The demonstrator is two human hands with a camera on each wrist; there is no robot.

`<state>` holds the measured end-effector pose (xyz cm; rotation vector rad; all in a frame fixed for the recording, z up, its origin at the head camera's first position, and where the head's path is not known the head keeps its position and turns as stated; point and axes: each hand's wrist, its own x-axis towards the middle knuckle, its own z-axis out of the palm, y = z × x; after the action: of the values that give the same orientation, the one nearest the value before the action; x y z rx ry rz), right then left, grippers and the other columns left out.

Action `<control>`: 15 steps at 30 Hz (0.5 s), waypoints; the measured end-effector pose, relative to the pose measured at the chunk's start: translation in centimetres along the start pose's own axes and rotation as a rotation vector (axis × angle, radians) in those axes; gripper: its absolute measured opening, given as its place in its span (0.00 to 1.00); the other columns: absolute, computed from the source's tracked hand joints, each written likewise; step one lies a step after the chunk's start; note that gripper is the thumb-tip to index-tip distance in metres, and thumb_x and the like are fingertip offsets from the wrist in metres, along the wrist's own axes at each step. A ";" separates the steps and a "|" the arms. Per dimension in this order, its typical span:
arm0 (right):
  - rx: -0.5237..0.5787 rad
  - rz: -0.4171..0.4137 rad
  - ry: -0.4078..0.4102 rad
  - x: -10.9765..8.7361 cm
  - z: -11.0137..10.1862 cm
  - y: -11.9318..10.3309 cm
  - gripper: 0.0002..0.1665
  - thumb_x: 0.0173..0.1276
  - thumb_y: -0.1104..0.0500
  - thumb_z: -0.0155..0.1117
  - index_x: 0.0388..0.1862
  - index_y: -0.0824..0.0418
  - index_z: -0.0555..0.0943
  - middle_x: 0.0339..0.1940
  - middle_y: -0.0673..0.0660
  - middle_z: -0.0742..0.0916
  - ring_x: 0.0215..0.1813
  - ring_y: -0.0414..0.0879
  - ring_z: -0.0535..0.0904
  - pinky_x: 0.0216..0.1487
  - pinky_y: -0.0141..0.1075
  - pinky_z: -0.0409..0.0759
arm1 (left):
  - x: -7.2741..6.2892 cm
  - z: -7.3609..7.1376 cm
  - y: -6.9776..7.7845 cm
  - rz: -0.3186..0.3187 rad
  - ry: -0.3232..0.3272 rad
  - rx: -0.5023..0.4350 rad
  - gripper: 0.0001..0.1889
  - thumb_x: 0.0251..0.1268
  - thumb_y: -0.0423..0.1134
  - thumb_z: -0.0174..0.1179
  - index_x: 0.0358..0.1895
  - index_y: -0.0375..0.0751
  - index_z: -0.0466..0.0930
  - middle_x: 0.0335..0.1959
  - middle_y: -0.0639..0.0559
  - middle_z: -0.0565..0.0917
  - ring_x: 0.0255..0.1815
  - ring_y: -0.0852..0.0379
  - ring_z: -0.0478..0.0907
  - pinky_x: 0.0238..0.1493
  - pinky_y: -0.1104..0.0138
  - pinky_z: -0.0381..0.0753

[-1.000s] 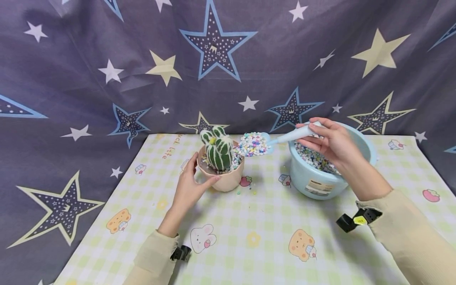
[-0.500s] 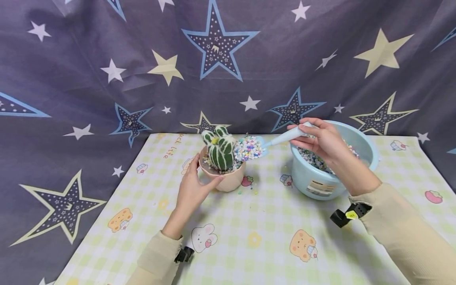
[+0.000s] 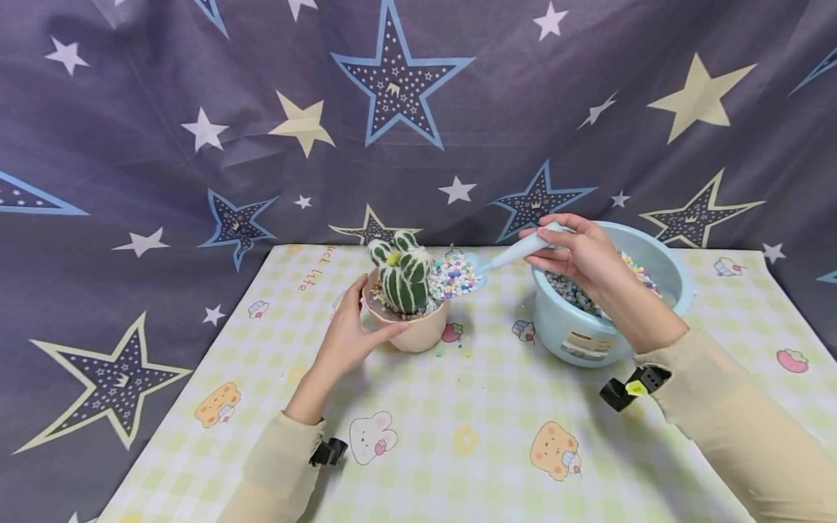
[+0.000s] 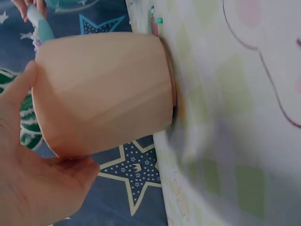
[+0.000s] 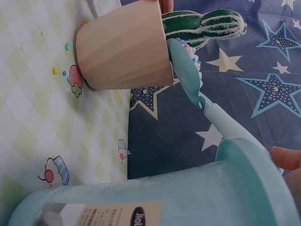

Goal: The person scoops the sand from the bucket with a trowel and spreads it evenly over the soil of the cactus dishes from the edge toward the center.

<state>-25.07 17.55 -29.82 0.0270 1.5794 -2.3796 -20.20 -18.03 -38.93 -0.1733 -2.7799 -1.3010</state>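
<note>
My left hand (image 3: 353, 334) grips the near left side of a peach-coloured flowerpot (image 3: 421, 333), thumb along the front of the rim. In the pot stands a green cactus (image 3: 403, 282) with white stripes, set among small pebbles. My right hand (image 3: 585, 250) holds a light blue trowel by its handle (image 3: 523, 249). Multicoloured pebbles (image 3: 454, 277) heap the trowel's blade, whose tip is over the pot's right rim, beside the cactus. In the right wrist view the blade (image 5: 186, 68) tilts at the pot's rim. The left wrist view shows mostly the pot's wall (image 4: 108, 89).
A light blue bucket (image 3: 565, 319) partly filled with pebbles stands to the right, under my right forearm. Several loose pebbles (image 3: 467, 354) lie on the checked tablecloth (image 3: 458, 407) by the pot. A dark star-printed curtain (image 3: 418, 174) hangs behind the table.
My right hand has moved left with the loaded trowel, bringing the blade's tip from beside the pot's rim to over it. My left hand stays on the pot.
</note>
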 end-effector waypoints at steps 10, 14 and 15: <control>-0.162 -0.068 0.028 0.5 1.1 -0.6 0.12 0.75 0.63 0.57 0.53 0.64 0.68 0.37 0.51 0.92 0.39 0.43 0.90 0.43 0.34 0.89 | 0.4 0.0 -0.1 -0.002 -0.009 -0.012 0.59 0.52 0.57 0.74 0.81 0.44 0.44 0.81 0.42 0.53 0.78 0.41 0.61 0.78 0.53 0.64; -0.253 -0.087 0.041 0.8 1.7 -0.7 0.11 0.76 0.62 0.56 0.53 0.63 0.69 0.37 0.49 0.91 0.38 0.41 0.90 0.43 0.33 0.89 | 0.3 0.1 -0.1 -0.007 -0.005 -0.008 0.59 0.52 0.58 0.74 0.81 0.44 0.45 0.81 0.42 0.53 0.77 0.41 0.61 0.77 0.53 0.65; -0.269 -0.092 0.042 0.9 1.9 -0.8 0.10 0.76 0.62 0.56 0.52 0.62 0.70 0.36 0.48 0.91 0.38 0.41 0.90 0.43 0.33 0.89 | 0.3 0.1 -0.1 -0.008 -0.005 -0.008 0.59 0.52 0.58 0.74 0.81 0.44 0.45 0.81 0.42 0.53 0.77 0.41 0.61 0.77 0.53 0.65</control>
<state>-25.85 15.96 -28.53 -0.0527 1.9471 -2.2240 -20.52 -17.99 -38.99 -0.1654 -2.7825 -1.3157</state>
